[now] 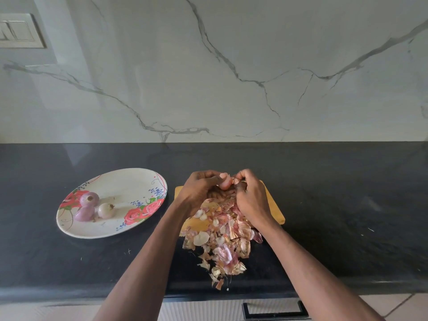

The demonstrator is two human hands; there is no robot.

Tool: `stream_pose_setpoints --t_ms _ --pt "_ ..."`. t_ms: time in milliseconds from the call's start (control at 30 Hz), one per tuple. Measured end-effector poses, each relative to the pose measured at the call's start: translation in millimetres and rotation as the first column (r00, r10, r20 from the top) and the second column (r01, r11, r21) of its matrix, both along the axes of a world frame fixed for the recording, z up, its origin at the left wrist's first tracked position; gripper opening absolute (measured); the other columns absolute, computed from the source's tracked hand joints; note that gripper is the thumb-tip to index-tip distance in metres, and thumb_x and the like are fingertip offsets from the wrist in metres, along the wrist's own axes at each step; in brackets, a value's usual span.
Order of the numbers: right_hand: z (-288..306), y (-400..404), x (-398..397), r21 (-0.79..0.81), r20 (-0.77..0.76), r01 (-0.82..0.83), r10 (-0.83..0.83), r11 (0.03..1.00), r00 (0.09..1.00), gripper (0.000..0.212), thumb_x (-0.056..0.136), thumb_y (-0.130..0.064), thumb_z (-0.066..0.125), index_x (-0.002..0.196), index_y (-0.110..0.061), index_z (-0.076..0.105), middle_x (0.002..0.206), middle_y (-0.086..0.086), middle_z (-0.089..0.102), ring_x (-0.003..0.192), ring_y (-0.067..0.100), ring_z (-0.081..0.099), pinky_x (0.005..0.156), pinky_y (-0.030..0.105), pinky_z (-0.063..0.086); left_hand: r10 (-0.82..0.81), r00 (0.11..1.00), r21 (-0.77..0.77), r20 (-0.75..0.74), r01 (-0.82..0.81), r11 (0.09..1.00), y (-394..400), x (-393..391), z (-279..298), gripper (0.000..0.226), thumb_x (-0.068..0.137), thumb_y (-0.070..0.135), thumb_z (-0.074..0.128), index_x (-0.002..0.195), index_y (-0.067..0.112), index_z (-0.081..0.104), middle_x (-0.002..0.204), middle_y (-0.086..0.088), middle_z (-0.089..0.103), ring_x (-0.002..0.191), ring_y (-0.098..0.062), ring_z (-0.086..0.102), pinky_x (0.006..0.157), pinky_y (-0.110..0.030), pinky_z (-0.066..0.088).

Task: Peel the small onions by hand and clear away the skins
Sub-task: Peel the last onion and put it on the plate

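A black stone counter [324, 193] runs below a white marble wall [231, 66] veined in grey, with a switch plate [19, 31] at ten o'clock. Near the middle of the counter lies a wooden board [274, 205], mostly buried under a heap of onion skins [222, 237] that spills off its near edge toward six o'clock. Above the far end of the board, the left hand [199, 191] curls around a small onion [225, 183], while the right hand [249, 198] pinches at the onion's top with thumb and fingertips. At nine o'clock from the hands sits an oval flowered plate [129, 181] holding three peeled onions [93, 207] bunched together on its left side. A drawer handle [274, 309] shows below the counter edge.
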State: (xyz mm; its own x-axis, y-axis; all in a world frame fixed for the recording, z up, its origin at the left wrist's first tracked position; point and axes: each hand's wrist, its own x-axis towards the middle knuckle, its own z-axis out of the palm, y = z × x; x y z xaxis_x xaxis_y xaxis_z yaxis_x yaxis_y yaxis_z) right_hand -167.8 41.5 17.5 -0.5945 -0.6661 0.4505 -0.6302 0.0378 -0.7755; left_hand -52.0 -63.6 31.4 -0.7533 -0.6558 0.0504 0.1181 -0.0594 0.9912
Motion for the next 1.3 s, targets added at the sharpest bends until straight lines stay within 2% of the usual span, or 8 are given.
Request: stream_pose_setpoints --t_ms 133,333,467,767,900,1000,1133,1300 --pt "-1.5 -2.0 1.4 -0.004 0.01 0.021 -0.021 1.0 1.0 0.009 0.101 -0.003 0.052 0.097 -0.012 0.054 0.094 -0.001 0.061 0.082 0.01 0.055 0.061 0.008 0.04 0.071 0.996 0.031 -0.061 -0.069 0.997 -3.1 -2.8 -2.7 0.024 0.096 0.016 0.065 0.103 -0.006 0.071 0.096 -0.029 0.071 0.075 -0.032 0.064 0.056 -0.026 0.056" --pt "-3.0 -2.5 4.8 -0.028 -0.05 0.028 -0.029 0.999 0.998 0.012 0.099 0.005 0.048 0.098 -0.007 0.053 0.09 0.005 0.06 0.072 0.006 0.053 0.056 0.01 0.041 0.002 1.0 -0.058 -0.005 -0.003 0.998 3.9 -2.5 -0.8 0.039 0.086 0.032 0.071 0.104 -0.002 0.073 0.092 -0.018 0.072 0.073 -0.022 0.065 0.064 -0.027 0.056" --pt "-3.2 -4.7 5.1 -0.012 0.004 0.048 -0.048 0.999 0.999 0.013 0.101 0.001 0.049 0.096 -0.012 0.05 0.092 0.003 0.058 0.076 0.004 0.052 0.058 0.01 0.039 0.077 0.996 -0.007 -0.051 -0.078 0.997 -0.4 -2.7 -1.8 0.023 0.095 0.017 0.065 0.103 -0.004 0.072 0.092 -0.023 0.072 0.076 -0.031 0.063 0.061 -0.026 0.056" --pt "-2.3 -1.9 8.7 -0.05 -0.049 0.081 -0.083 0.995 0.995 0.013 0.098 0.003 0.049 0.093 -0.009 0.048 0.088 0.009 0.057 0.077 0.022 0.054 0.057 0.019 0.039 0.076 0.997 -0.198 -0.002 -0.075 0.977 7.7 -3.7 -0.4 0.02 0.094 0.018 0.069 0.1 0.0 0.075 0.089 -0.02 0.073 0.071 -0.019 0.065 0.064 -0.028 0.054" --pt "-0.8 -3.4 0.1 -0.066 0.131 0.155 -0.145 0.986 0.981 0.013 0.099 0.002 0.049 0.093 -0.01 0.049 0.088 -0.004 0.056 0.081 0.015 0.059 0.056 0.017 0.042 0.109 0.99 -0.056 -0.086 -0.114 0.992 3.3 -4.0 -0.6 0.019 0.096 0.01 0.065 0.101 -0.007 0.071 0.093 -0.024 0.069 0.074 -0.028 0.064 0.064 -0.03 0.058" --pt "-1.2 -0.3 -3.5 -0.104 0.074 0.14 -0.132 0.985 0.988 0.012 0.096 0.002 0.056 0.095 -0.011 0.057 0.087 -0.012 0.057 0.08 0.01 0.06 0.06 0.013 0.044 0.047 0.993 0.107 -0.104 -0.036 0.994 0.3 -3.1 -0.3 0.018 0.096 0.007 0.062 0.108 -0.004 0.07 0.104 -0.023 0.07 0.087 -0.03 0.068 0.076 -0.031 0.062" --pt "-4.2 0.8 -1.2 -0.095 -0.061 0.115 -0.122 0.989 0.991 0.014 0.09 -0.001 0.066 0.095 -0.006 0.077 0.096 0.0 0.073 0.083 0.006 0.063 0.074 0.012 0.049 0.038 0.985 0.275 -0.17 0.01 0.961 -0.6 -3.0 2.0 0.02 0.099 0.004 0.057 0.113 -0.006 0.066 0.104 -0.023 0.071 0.094 -0.033 0.072 0.079 -0.032 0.062" --pt "-2.0 0.9 -1.5 -0.145 0.092 0.035 -0.022 0.989 0.996 0.019 0.09 -0.024 0.074 0.103 -0.012 0.08 0.094 -0.008 0.077 0.083 -0.004 0.068 0.078 0.015 0.055 0.046 0.986 0.296 -0.161 0.004 0.955 -0.2 -2.8 4.1 0.02 0.1 0.012 0.059 0.104 -0.006 0.064 0.092 -0.019 0.073 0.082 -0.028 0.074 0.078 -0.033 0.063"
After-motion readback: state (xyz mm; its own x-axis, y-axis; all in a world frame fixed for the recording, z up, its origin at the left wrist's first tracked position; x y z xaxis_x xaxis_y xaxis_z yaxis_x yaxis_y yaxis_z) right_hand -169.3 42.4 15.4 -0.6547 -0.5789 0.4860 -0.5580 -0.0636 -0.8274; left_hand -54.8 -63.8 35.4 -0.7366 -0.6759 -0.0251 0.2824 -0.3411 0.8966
